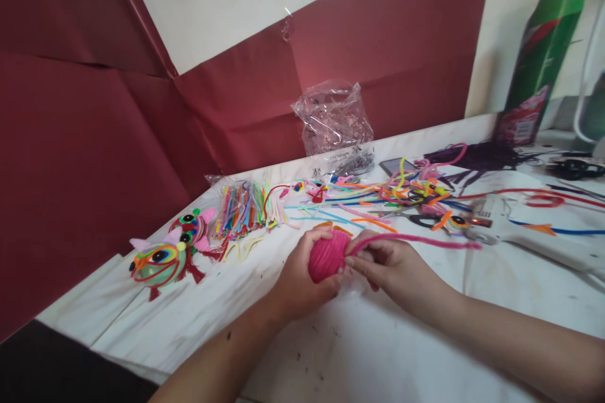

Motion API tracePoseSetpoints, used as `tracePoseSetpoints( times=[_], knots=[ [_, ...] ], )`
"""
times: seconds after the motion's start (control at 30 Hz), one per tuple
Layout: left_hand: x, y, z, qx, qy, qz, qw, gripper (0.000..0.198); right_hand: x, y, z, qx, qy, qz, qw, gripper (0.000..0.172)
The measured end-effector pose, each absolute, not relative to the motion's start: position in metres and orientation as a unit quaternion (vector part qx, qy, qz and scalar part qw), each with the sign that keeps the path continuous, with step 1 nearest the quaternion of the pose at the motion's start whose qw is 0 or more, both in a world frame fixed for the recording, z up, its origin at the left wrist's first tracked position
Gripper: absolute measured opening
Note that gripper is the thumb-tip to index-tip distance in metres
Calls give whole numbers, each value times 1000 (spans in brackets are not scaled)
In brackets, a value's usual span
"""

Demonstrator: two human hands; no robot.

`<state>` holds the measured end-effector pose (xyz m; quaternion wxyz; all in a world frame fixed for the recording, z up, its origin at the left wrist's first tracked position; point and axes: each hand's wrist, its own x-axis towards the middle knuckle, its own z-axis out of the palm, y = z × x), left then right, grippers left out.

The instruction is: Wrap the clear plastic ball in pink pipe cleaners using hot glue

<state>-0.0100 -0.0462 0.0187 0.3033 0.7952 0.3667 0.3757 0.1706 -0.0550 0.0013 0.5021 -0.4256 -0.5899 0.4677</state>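
Covering much of the near and left sides of a round ball wrapped in bright pink fuzzy cord [326, 258], the left hand [302, 280] grasps it with curled fingers and the thumb laid along its lower edge. The right hand [390, 267] pinches a bright pink fuzzy stem [425, 238] beside the ball, and its fingertips hide just where stem and ball meet. Blur softens both hands, and a pale, translucent patch [354, 286] beneath the right fingers is too unclear to name. Orange flat pieces [326, 226] peek out behind the ball; whether they touch it cannot be told.

The ball sits within the left hand, above the white tabletop [302, 352]. Close, ridged rows of pink cover its visible face, and the stem's free length runs to the right over the right hand, ending near a white glue gun [534, 242] whose rear is cut off by the picture's edge.

Left of the left hand lie two colourful animal-like ornaments with black eyes [163, 267], one partly hiding the other. Beyond that hand is a bundle of multicoloured fuzzy stems [243, 211], partly under clear plastic; farther off stands a crinkled transparent bag [335, 123], its contents hard to make out. Beyond the right hand, scissors with dark handles [422, 220] are partly buried among loose coloured stems [371, 192].
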Motion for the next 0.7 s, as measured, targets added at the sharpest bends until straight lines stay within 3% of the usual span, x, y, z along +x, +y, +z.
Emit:
tracePoseSetpoints(
  times=[0.3,0.7],
  knots=[
    [-18,-42,24,831,345,330,285,64,172,-55,5,-429,-584,467,507,31],
    [-14,-42,27,828,361,339,261,59,170,-54,6,-433,-582,453,518,30]
  ],
)
